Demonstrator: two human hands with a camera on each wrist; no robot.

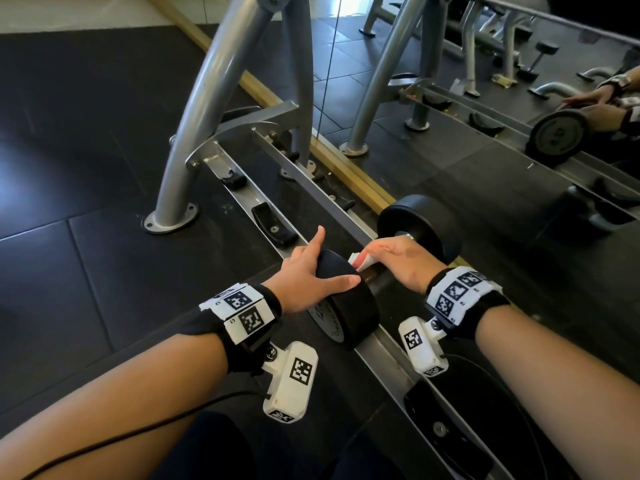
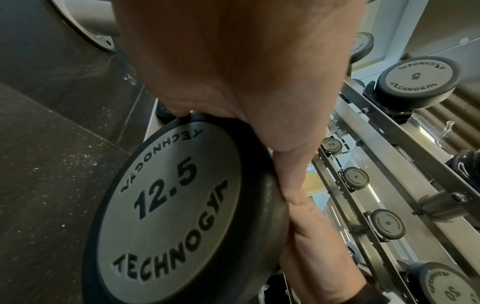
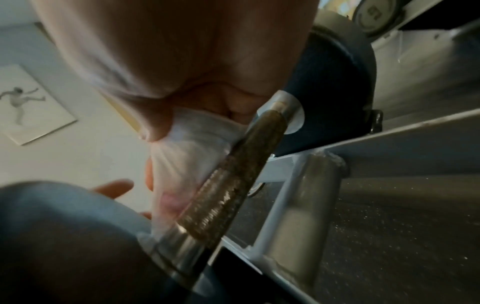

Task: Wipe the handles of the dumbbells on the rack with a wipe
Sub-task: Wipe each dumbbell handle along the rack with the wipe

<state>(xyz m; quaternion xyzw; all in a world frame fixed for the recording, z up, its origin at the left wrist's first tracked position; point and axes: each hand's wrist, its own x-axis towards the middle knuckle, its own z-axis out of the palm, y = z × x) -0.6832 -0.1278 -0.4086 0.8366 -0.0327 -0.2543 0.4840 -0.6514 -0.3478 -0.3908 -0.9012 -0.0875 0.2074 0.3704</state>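
A black 12.5 dumbbell lies across the lowest rack rail, its near head [image 1: 346,306] toward me and its far head [image 1: 422,226] by the mirror. My left hand [image 1: 311,273] rests spread on the near head [image 2: 168,205], with index finger and thumb straight. My right hand [image 1: 393,259] is curled over the handle between the heads and holds a white wipe [image 1: 358,261]. In the right wrist view the wipe [image 3: 187,156] is pressed against the knurled handle [image 3: 233,181] beside the far head [image 3: 332,92]. Most of the handle is hidden under my hand in the head view.
The grey rack rail [image 1: 242,188] runs away to the upper left with empty black cradles [image 1: 273,228]. A grey upright leg [image 1: 194,133] is bolted to the black rubber floor. A mirror [image 1: 519,150] stands right behind. Other dumbbells [image 2: 418,80] sit on higher rails.
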